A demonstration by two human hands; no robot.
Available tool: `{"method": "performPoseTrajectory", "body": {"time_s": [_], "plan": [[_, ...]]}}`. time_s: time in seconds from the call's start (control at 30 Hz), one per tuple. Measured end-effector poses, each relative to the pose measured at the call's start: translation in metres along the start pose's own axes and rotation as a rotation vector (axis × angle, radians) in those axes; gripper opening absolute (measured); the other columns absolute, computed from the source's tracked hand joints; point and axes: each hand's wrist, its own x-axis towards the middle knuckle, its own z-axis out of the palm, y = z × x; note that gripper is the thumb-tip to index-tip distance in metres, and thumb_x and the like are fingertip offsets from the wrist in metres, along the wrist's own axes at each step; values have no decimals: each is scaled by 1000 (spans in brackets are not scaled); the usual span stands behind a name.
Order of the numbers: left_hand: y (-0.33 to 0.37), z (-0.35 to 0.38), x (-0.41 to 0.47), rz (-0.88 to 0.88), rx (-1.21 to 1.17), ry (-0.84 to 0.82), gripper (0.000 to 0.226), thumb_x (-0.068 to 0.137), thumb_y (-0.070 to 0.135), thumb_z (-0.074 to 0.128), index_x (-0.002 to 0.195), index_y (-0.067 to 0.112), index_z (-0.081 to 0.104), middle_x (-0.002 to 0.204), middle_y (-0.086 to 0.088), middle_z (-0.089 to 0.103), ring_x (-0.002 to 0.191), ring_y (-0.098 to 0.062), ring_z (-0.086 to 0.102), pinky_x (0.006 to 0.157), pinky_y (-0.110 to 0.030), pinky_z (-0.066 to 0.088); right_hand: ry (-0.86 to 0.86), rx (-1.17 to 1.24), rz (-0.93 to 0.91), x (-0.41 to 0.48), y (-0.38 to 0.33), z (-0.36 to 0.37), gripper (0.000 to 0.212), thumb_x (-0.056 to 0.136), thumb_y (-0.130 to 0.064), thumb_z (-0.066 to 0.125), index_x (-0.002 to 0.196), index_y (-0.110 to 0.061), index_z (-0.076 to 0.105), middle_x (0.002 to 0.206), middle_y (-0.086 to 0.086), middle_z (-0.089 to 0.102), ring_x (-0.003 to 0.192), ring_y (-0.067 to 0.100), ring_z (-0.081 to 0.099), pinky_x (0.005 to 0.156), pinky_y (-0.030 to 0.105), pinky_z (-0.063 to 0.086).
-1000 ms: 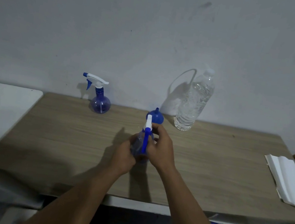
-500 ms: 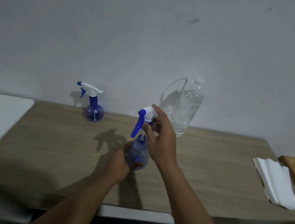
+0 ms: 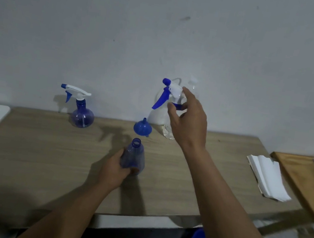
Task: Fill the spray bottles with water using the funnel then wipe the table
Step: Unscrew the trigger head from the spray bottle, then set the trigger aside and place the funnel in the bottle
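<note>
Holding the open spray bottle [image 3: 134, 156] steady, spray head [image 3: 173, 93] lifted clear

We are gripping the open spray bottle at lower centre with our left hand [image 3: 114, 168], fingers curled round its belly, neck upright. Just beyond its mouth the funnel [image 3: 142, 130] is resting spout-up on the table [image 3: 46, 153]. Above-right, our right hand [image 3: 189, 119], the nearer one, is pinching the spray head, probably needing to set it down first.

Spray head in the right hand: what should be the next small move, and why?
Probably set the spray head down on the table. The right hand pinches it in the air, while the left hand holds the bottle upright, its neck open. The funnel stands mouth down just behind the bottle, and placing it needs a free hand.
</note>
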Motion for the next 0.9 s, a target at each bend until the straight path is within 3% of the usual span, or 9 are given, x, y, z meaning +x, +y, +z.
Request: {"method": "performPoseTrajectory", "body": {"time_s": [0.1,0.2,0.27,0.37,0.47,0.6,0.77,0.9], "plan": [[-1,1,0,32,-4,12,66,63,9,89,120,29,60,100,10,70,94,-19,70,77,-29,54,-137,-144,103,-6,23,7,47,95,-38,59,140,-27,51,106,-2,64,92,16,60,74,31,45],[-2,2,-3,73,-7,27,79,60,24,90,130,31,53,117,10,66,104,-15,65,90,-36,53,-261,-220,226,-23,55,25,28,91,-35,57,116,-23,58,100,4,67,92,29,63,71,35,48],[-4,4,-2,92,-30,31,84,57,30,87,132,34,49,122,9,64,107,-15,63,89,-36,53,-360,-275,306,-38,78,40,24,90,-34,57,110,-19,58,104,8,67,95,34,63,72,36,47],[-4,5,-3,95,-40,24,80,65,10,87,134,25,49,122,4,63,109,-17,63,83,-22,50,-499,-341,394,-61,106,59,28,90,-32,58,113,-16,58,113,11,67,102,35,63,78,37,49],[-4,4,-2,113,-16,26,77,70,10,85,136,25,49,121,10,62,105,-9,61,75,-9,43,-578,-368,417,-76,123,76,33,91,-37,58,116,-16,58,117,12,67,106,36,64,84,38,51],[-3,3,-5,104,-55,37,76,71,10,85,135,30,50,122,14,63,105,-2,62,88,-21,53,-610,-378,434,-86,133,90,32,92,-35,54,117,-16,59,121,11,65,110,35,63,88,39,51],[4,2,-11,102,-20,42,73,76,12,83,138,30,47,116,20,57,91,16,56,70,4,40,-622,-375,415,-89,141,93,31,97,-34,50,120,-15,58,121,12,65,110,34,62,84,37,48],[5,4,-11,125,-23,38,75,75,13,84,139,28,46,119,20,57,95,16,54,71,2,41,-644,-396,384,-86,140,89,44,100,-35,50,139,-14,51,134,11,60,121,32,58,95,39,47]]}}
